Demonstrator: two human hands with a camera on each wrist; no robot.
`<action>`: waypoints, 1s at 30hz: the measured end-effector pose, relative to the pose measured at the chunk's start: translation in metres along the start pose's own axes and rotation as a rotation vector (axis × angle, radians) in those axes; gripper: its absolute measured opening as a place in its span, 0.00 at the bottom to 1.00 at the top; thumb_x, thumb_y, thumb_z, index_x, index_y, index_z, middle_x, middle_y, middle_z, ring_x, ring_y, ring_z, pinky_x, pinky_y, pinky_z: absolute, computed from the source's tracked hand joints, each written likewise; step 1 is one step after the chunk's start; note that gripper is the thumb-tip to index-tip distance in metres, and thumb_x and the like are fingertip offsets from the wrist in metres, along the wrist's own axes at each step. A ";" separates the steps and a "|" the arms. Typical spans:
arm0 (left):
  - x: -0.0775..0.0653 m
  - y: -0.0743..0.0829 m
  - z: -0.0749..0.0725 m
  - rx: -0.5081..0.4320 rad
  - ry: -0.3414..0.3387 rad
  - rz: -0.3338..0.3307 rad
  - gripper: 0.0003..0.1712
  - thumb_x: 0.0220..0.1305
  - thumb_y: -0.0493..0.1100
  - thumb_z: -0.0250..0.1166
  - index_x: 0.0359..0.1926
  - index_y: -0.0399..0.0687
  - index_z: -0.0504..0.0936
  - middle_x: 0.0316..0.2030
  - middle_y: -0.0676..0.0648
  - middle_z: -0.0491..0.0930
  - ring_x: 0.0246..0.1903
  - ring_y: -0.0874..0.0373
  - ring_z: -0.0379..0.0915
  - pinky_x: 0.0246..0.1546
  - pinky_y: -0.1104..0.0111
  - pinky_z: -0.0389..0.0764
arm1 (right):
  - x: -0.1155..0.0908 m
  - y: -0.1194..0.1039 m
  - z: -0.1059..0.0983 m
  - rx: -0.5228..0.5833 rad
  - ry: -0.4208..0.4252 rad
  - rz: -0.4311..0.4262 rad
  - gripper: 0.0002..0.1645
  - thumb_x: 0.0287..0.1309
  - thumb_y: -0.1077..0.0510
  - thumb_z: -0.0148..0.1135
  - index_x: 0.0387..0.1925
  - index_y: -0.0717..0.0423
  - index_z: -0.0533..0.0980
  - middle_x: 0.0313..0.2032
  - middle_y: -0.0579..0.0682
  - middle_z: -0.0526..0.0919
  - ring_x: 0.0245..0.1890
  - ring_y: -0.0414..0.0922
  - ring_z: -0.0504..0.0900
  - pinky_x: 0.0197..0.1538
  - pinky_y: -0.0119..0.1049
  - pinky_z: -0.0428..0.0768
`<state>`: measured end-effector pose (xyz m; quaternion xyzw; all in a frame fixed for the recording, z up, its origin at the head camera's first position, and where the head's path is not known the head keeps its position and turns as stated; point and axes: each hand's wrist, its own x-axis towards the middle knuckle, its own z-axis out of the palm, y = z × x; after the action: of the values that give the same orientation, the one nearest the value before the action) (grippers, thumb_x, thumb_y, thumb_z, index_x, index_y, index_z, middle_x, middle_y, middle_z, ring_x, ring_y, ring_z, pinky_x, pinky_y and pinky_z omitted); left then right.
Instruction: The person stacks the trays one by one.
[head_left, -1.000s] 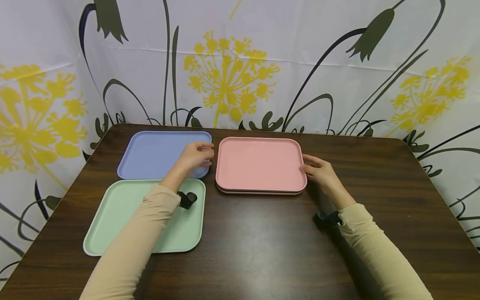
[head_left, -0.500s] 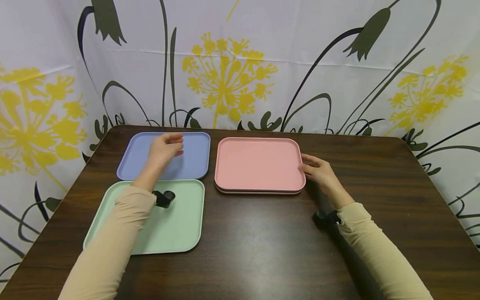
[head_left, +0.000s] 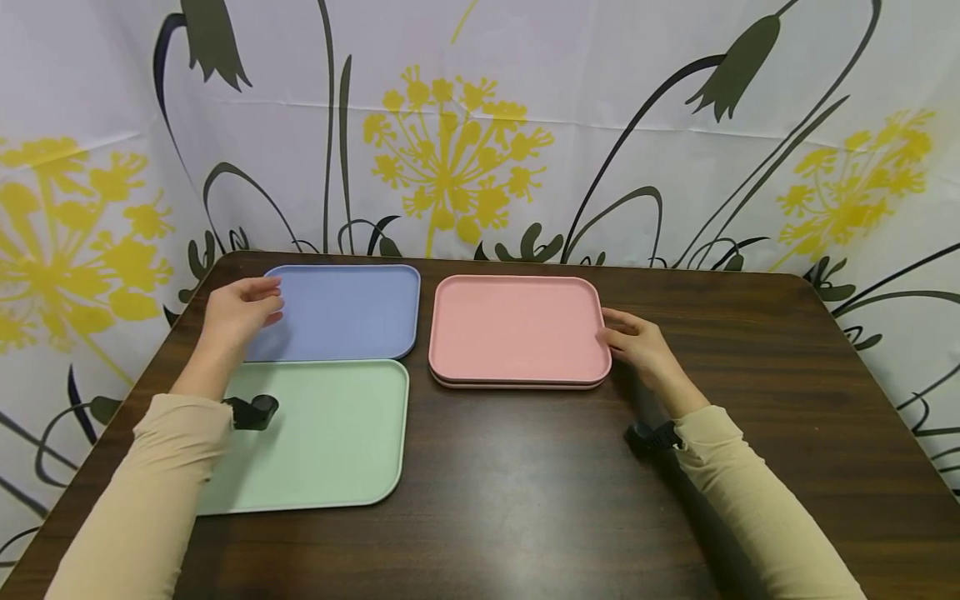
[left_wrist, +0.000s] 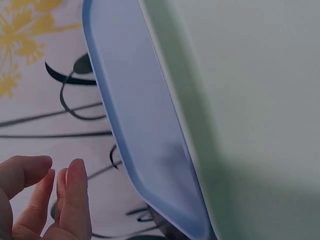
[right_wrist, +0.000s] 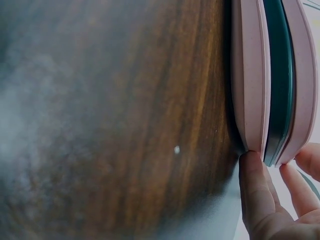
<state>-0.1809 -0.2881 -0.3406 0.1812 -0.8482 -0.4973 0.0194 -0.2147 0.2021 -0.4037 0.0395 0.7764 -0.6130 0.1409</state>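
Note:
My left hand [head_left: 238, 310] hovers over the left end of a blue rectangular tray [head_left: 345, 308], fingers loosely bent and holding nothing. In the left wrist view its fingers [left_wrist: 75, 195] appear apart from the tray's rim. In front of the blue tray lies a light green tray [head_left: 322, 442]. To the right is a stack topped by a pink tray [head_left: 521, 327]. The right wrist view shows its layered edges: a dark green tray [right_wrist: 280, 85] between pink ones. Fingertips of my right hand [head_left: 641, 350] touch the stack's right edge, extended rather than wrapped around it.
The trays lie on a dark wood-grain table [head_left: 525, 492]. Behind it hangs a white flower-patterned cloth [head_left: 600, 50], right up to the table's back edge. Each wrist wears a black camera [head_left: 255, 412].
My left hand has moved left, from between the pink stack and the blue tray across to the blue tray's left end. My right hand has stayed at the stack's edge.

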 end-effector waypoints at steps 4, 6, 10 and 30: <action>0.006 -0.015 -0.014 0.041 0.037 -0.022 0.27 0.67 0.38 0.53 0.66 0.34 0.65 0.36 0.60 0.73 0.27 0.81 0.68 0.31 0.87 0.79 | -0.001 0.000 0.000 -0.005 -0.010 -0.010 0.31 0.64 0.63 0.53 0.68 0.63 0.60 0.56 0.63 0.71 0.35 0.27 0.77 0.41 0.18 0.80; 0.014 -0.028 -0.020 0.054 0.058 -0.034 0.27 0.67 0.40 0.54 0.65 0.35 0.66 0.40 0.55 0.75 0.28 0.81 0.68 0.30 0.86 0.79 | -0.001 0.000 0.000 -0.011 -0.014 -0.011 0.32 0.64 0.62 0.53 0.68 0.63 0.60 0.57 0.65 0.70 0.35 0.27 0.77 0.42 0.19 0.80; 0.032 -0.057 -0.030 0.067 0.090 -0.034 0.26 0.65 0.42 0.57 0.63 0.39 0.69 0.36 0.60 0.76 0.28 0.78 0.70 0.25 0.83 0.79 | -0.002 0.000 -0.001 -0.020 -0.014 -0.016 0.31 0.64 0.62 0.53 0.68 0.63 0.60 0.58 0.67 0.70 0.36 0.27 0.77 0.41 0.19 0.80; 0.006 -0.042 -0.040 0.166 -0.002 -0.120 0.29 0.67 0.36 0.51 0.68 0.33 0.60 0.64 0.31 0.63 0.29 0.80 0.62 0.25 0.89 0.74 | -0.003 0.001 -0.001 -0.022 -0.033 -0.044 0.32 0.65 0.61 0.53 0.68 0.62 0.60 0.61 0.69 0.68 0.37 0.26 0.77 0.42 0.19 0.79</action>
<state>-0.1661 -0.3424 -0.3572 0.2322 -0.8741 -0.4258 -0.0265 -0.2119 0.2033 -0.4037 0.0106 0.7815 -0.6078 0.1403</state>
